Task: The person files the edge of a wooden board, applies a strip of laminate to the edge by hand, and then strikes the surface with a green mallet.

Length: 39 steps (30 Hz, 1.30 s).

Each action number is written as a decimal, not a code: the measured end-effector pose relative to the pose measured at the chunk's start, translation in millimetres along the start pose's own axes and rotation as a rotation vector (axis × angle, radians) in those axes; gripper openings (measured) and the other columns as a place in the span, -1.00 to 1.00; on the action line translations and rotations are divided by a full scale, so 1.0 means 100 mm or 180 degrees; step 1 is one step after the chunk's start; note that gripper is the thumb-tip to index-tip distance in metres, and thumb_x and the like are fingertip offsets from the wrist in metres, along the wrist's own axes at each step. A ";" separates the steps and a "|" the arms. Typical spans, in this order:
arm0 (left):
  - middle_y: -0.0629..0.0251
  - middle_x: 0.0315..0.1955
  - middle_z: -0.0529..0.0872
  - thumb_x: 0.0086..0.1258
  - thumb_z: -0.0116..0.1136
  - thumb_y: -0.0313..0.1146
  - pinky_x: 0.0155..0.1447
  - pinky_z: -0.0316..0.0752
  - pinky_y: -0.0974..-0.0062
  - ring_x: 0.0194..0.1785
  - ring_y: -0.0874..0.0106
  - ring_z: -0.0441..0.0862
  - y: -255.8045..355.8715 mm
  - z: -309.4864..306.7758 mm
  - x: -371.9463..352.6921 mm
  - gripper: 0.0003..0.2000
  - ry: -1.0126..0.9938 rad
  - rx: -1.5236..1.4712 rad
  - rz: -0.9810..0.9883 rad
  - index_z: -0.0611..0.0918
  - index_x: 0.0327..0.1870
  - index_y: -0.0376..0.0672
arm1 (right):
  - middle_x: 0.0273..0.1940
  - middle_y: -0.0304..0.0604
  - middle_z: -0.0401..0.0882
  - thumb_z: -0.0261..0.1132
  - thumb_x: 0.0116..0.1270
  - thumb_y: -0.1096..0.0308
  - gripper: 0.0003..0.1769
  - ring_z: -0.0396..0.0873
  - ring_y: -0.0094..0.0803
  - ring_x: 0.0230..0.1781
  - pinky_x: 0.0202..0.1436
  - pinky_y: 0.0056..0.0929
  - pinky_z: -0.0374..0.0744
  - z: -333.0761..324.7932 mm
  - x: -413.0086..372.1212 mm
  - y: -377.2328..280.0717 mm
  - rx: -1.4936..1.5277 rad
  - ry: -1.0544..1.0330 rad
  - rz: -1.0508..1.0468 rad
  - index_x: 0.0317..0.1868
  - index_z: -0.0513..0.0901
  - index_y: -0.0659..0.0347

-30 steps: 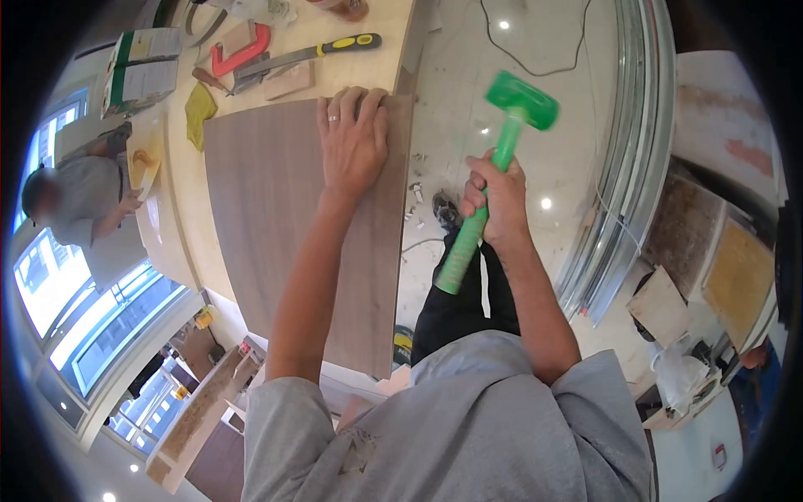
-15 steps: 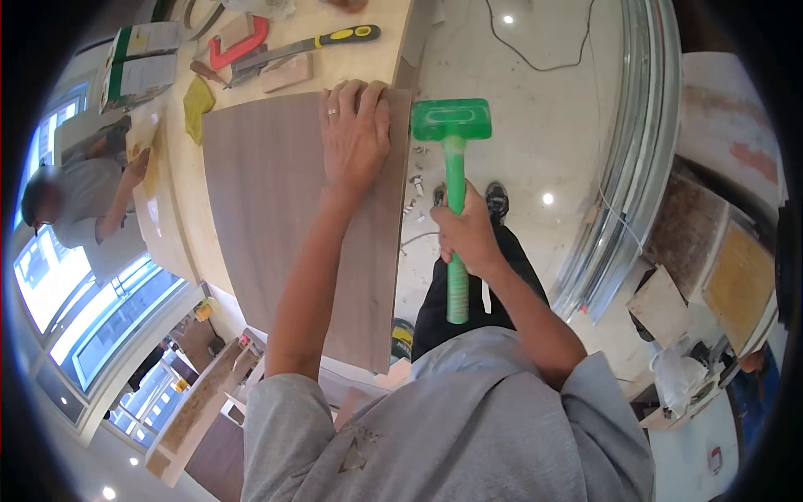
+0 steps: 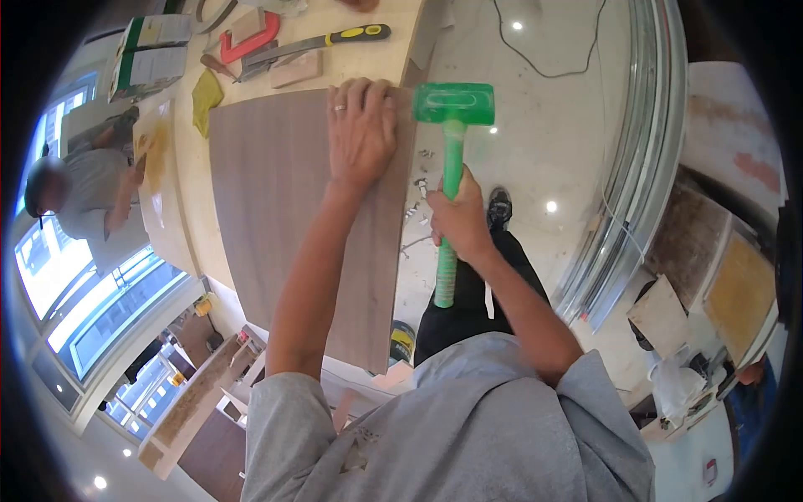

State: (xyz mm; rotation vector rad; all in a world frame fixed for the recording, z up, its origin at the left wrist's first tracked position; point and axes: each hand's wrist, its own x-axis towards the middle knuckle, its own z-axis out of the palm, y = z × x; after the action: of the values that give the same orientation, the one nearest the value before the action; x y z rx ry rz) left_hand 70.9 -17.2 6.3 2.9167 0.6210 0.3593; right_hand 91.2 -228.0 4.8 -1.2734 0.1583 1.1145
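A brown wood-grain panel (image 3: 276, 192) lies on the light workbench (image 3: 196, 238). My left hand (image 3: 362, 134) rests flat near the panel's far right corner, with a ring on one finger and the fingertips at the far edge. To the right of the panel, my right hand (image 3: 462, 219) is wrapped round the handle of a green mallet (image 3: 453, 105). The mallet's head is up beside the panel's right edge, close to the far corner. Whether the head touches the edge I cannot tell.
Beyond the panel lie a yellow-handled tool (image 3: 360, 33), a red clamp (image 3: 251, 38), a wood block (image 3: 297, 70) and a yellow cloth (image 3: 206, 102). A co-worker (image 3: 79, 188) is at the left. Metal profiles (image 3: 640, 167) lie on the right, and a cable (image 3: 548, 75) on the floor.
The mallet has moved slightly toward the far side, its handle now tilted, with my right hand still round it. My left hand stays on the panel. The view has shifted a little.
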 end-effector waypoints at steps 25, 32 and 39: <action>0.08 0.73 0.32 0.84 -0.12 -0.12 0.83 -0.01 -0.08 0.79 -0.07 0.15 -0.06 -0.07 -0.42 -0.49 -0.0131 -0.0061 -0.0298 0.45 0.71 0.06 | -0.45 -0.25 0.42 0.33 0.44 0.49 -0.75 0.42 -0.48 -0.70 -0.71 -0.35 0.48 -0.78 -0.18 -0.08 0.0625 0.0302 0.0604 -0.13 0.37 0.17; 0.27 0.82 0.18 0.86 -0.26 -0.06 0.87 -0.22 -0.02 0.87 0.04 -0.03 -0.09 -0.39 -1.22 -0.45 -0.0860 0.0475 -0.0136 0.37 0.78 0.18 | -0.48 -0.18 0.42 0.29 0.48 0.54 -0.69 0.44 -0.38 -0.76 -0.73 -0.26 0.54 0.02 -0.22 0.11 0.1452 0.0561 -0.0423 -0.02 0.27 0.16; 0.31 0.82 0.20 0.85 -0.22 -0.06 0.87 -0.22 -0.07 0.87 0.06 -0.03 -0.12 -0.38 -1.26 -0.46 -0.0804 0.0476 -0.0160 0.37 0.78 0.22 | -0.49 -0.24 0.38 0.30 0.48 0.55 -0.72 0.40 -0.43 -0.74 -0.72 -0.27 0.50 0.05 -0.47 0.18 0.1072 0.0252 -0.0013 -0.08 0.32 0.11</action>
State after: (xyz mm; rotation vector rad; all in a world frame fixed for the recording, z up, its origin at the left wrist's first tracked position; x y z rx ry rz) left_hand -55.3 -55.1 15.3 3.0094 0.7065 -0.0650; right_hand 52.0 -253.1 24.4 -1.0152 0.3865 0.9860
